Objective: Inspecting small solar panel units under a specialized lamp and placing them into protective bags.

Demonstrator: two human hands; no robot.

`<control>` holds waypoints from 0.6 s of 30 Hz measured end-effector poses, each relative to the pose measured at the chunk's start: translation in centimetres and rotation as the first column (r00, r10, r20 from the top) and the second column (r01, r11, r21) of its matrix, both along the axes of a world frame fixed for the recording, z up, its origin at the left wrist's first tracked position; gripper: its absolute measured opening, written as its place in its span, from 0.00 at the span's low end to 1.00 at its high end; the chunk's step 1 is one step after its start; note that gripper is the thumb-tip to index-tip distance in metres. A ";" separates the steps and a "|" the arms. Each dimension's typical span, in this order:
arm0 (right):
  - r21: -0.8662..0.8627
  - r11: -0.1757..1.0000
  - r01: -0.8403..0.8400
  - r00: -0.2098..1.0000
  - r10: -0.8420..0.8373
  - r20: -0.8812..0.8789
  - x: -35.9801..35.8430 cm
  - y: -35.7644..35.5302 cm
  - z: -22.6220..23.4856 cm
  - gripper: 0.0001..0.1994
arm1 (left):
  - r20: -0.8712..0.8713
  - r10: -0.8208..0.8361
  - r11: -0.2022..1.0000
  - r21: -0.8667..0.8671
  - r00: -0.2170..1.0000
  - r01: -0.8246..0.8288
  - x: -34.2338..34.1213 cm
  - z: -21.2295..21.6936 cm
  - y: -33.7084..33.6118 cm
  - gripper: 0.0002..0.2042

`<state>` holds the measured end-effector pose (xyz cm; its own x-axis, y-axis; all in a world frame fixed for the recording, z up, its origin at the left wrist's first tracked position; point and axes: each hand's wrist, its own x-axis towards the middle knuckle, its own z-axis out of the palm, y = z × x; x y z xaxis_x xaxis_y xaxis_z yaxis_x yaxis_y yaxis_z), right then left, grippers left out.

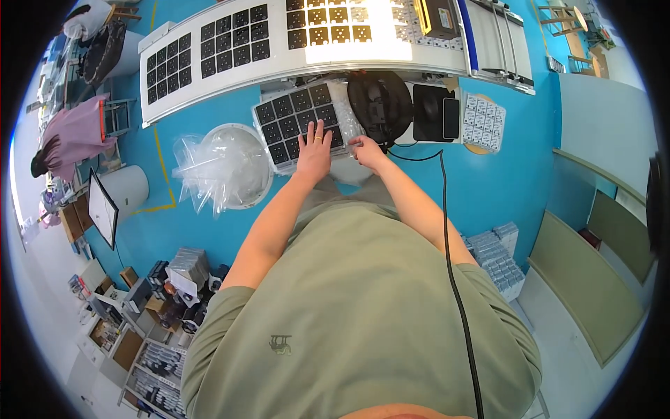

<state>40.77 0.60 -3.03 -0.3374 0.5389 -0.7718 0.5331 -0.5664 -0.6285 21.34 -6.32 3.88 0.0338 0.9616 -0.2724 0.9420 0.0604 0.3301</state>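
blue flooring surrounds a white conveyor (447, 59) carrying trays of black squares. just below it, a clear-wrapped tray of black square parts (296, 119) rests before the person. the left hand (314, 150) lies open and flat on the tray; the right hand (366, 150) pinches the wrap at its right edge. pulling unevenly could likely tip the tray and spill parts toward the heap of plastic bags (220, 167).

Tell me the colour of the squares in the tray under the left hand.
Black squares in a pale tray, under the left hand; head view.
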 end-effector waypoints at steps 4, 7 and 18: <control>-0.057 0.998 0.037 0.999 -0.037 0.011 -0.5 0.3 1.8 0.15 | 0.100 0.003 1.000 -0.005 0.995 -0.003 -0.7 0.3 -0.4 0.13; 0.007 0.999 0.036 0.999 -0.036 0.010 -0.7 0.3 2.0 0.14 | 0.187 0.043 0.999 -0.012 0.981 -0.041 -1.2 0.5 -0.6 0.05; -0.061 0.997 -0.049 0.999 0.047 -0.027 -1.1 1.7 3.6 0.10 | 0.268 0.159 0.984 0.029 0.950 -0.173 -0.7 1.2 -0.2 0.14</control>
